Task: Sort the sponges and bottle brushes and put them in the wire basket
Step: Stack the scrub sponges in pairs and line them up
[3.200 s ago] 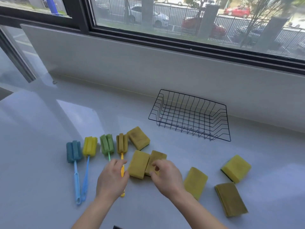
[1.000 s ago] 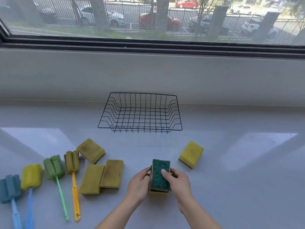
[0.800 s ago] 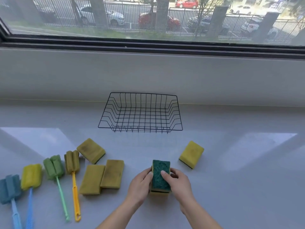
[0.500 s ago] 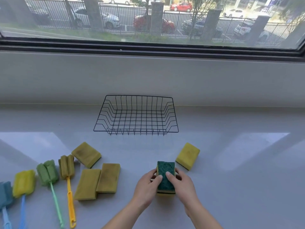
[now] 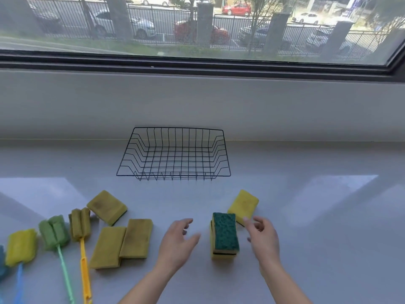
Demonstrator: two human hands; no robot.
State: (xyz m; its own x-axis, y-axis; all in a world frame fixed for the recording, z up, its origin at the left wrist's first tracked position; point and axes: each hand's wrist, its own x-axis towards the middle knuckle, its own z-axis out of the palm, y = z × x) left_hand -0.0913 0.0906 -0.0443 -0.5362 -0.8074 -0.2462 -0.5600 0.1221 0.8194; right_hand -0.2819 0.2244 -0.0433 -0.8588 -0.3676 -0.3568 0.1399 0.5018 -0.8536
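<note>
A stack of two sponges, green scouring side up, stands on the white counter between my hands. My left hand hovers to its left, fingers relaxed, holding nothing. My right hand is just right of the stack, fingers loosely bent, not touching it. A single yellow sponge lies behind the stack. Three more sponges lie to the left. Beside them lie bottle brushes: ochre, green, yellow. The black wire basket sits empty further back.
A grey wall rises behind the basket under a wide window. A blue brush is cut off at the left edge. Bare counter stretches to the right of the sponges.
Both hands held the sponge stack half a second ago; now they have let go and moved apart. The stack stays standing on the counter.
</note>
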